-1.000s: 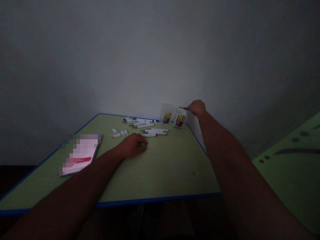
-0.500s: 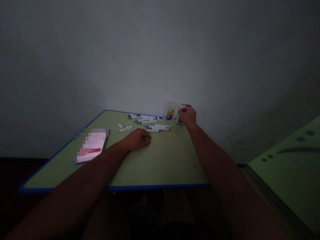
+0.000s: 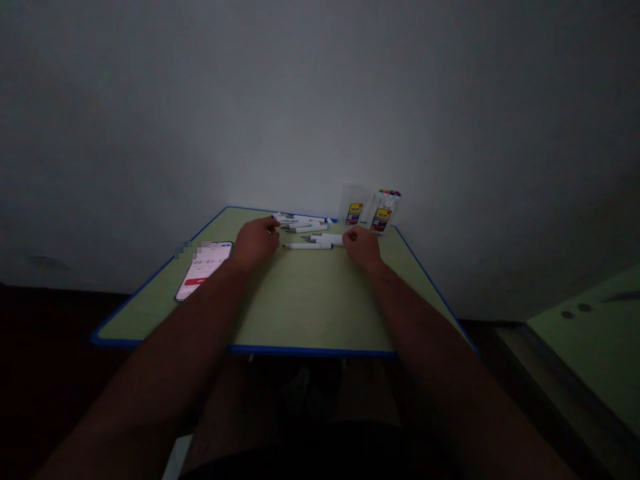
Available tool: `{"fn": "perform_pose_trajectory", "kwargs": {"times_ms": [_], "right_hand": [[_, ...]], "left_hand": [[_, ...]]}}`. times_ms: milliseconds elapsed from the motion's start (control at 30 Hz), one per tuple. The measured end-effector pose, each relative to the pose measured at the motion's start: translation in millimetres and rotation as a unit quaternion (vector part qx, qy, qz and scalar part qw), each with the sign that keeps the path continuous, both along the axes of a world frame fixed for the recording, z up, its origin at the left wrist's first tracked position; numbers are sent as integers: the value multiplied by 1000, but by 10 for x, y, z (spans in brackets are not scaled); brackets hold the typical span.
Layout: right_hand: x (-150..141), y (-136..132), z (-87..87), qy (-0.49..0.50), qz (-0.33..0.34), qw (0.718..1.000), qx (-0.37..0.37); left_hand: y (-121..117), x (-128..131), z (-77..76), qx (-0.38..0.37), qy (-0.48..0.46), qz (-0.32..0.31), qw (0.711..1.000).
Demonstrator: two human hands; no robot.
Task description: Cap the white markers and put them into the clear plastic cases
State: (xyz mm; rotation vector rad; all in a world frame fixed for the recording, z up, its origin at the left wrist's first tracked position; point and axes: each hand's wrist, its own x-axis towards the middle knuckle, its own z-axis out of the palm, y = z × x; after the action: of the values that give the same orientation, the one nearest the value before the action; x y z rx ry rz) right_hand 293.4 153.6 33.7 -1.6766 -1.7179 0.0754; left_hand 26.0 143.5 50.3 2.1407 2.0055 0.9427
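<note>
Several uncapped white markers lie on the green table. One marker lies nearest me, with its dark tip pointing left. My right hand is closed at the right end of another white marker, whose end its fingers cover. My left hand rests on the left with its fingers curled together. What they hold, if anything, is hidden, and the loose caps seen there before are out of sight behind this hand. Farther back is a pile of markers.
A clear case with several colour-ended markers stands by the wall, beside another clear case. A phone with a lit screen lies at the left. A small white cap sits near the back edge. A green panel is at the right.
My right hand has left the marker case and come left and down to the markers. My left hand has moved left over the loose caps. The view has shifted.
</note>
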Motion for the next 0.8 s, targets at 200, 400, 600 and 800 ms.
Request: {"fn": "perform_pose_trajectory", "kwargs": {"times_ms": [200,400,600,800], "right_hand": [[-108,-14,-76,-60,76,995,12],[-183,-75,-109,-135,147,980,-2],[-180,-75,-161,-181,186,965,-23],[-189,-58,-200,-198,215,956,-21]], "left_hand": [[46,-156,128,18,-76,92,993],[99,-284,125,24,-90,121,988],[100,-283,95,16,-79,118,990],[67,-249,103,-10,-55,109,992]]}}
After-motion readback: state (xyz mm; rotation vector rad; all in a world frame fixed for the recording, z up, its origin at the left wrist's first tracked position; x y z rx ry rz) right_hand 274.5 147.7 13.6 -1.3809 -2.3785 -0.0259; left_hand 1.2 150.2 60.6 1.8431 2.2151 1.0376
